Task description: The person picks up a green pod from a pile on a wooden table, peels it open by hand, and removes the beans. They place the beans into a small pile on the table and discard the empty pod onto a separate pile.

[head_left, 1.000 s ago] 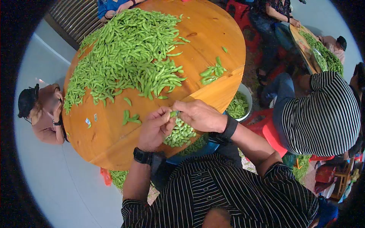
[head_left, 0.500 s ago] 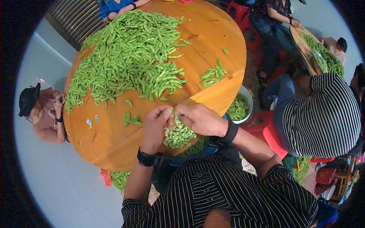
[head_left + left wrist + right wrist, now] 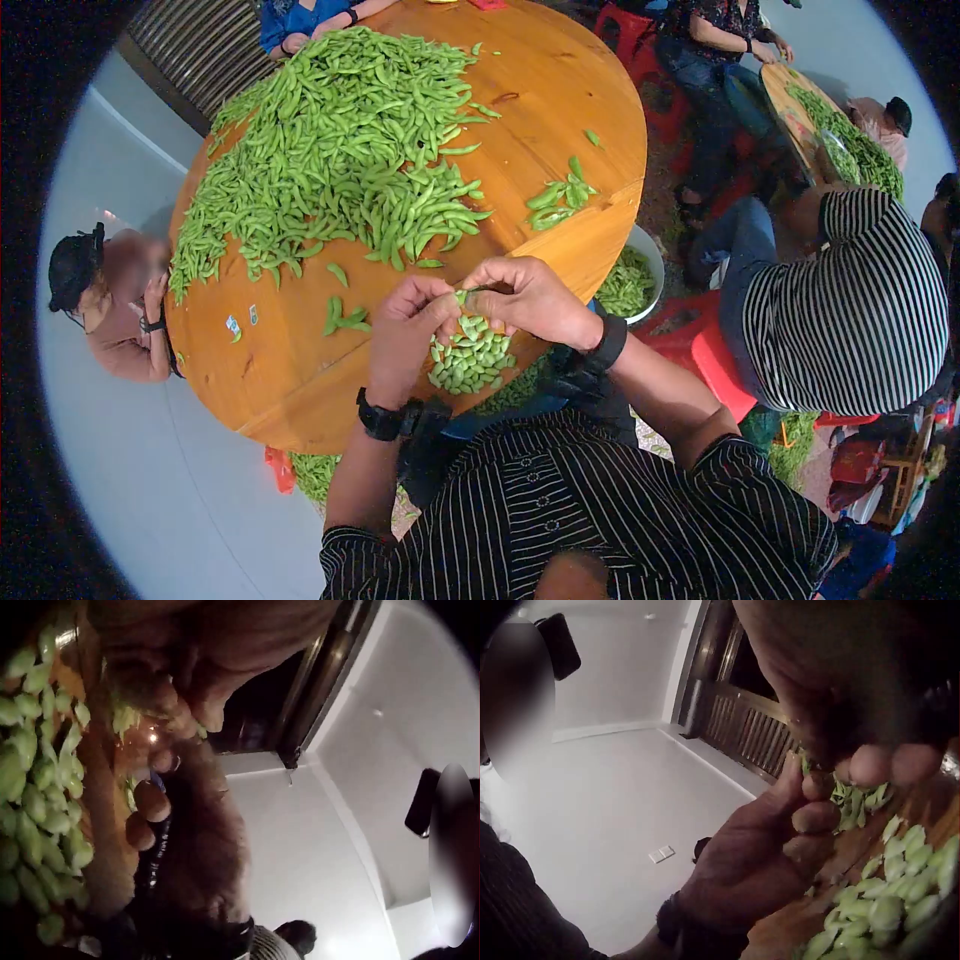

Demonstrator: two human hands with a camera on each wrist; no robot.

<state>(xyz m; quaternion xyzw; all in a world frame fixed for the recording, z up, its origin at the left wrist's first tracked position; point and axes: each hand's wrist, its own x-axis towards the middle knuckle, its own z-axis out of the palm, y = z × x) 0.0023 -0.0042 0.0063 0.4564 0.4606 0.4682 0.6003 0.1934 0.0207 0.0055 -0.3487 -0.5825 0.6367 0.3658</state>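
Observation:
My left hand point(image 3: 405, 325) and right hand point(image 3: 535, 305) meet at the near edge of the table in the head view. Between their fingertips they pinch a small green soybean pod point(image 3: 461, 296), mostly covered by the fingers. Just below the hands lies a heap of shelled soybeans point(image 3: 470, 360), pale green and plump. The left wrist view has these beans point(image 3: 34, 795) at its left side, beside the right hand point(image 3: 206, 832). In the right wrist view, the left hand's point(image 3: 742, 847) thumb and forefinger press on a bit of green.
A large pile of unshelled pods point(image 3: 340, 150) covers the round wooden table's point(image 3: 560, 90) far left. Loose pods point(image 3: 345, 315) and a few opened ones point(image 3: 560, 195) lie nearer. A white bucket point(image 3: 655, 270) of pods stands right of the table, near a seated person in stripes point(image 3: 845, 300).
Half a second ago the fingertips stood slightly apart with a pale, opened piece of pod between them. Now they are together on the pod, and the right hand's fingers are more raised.

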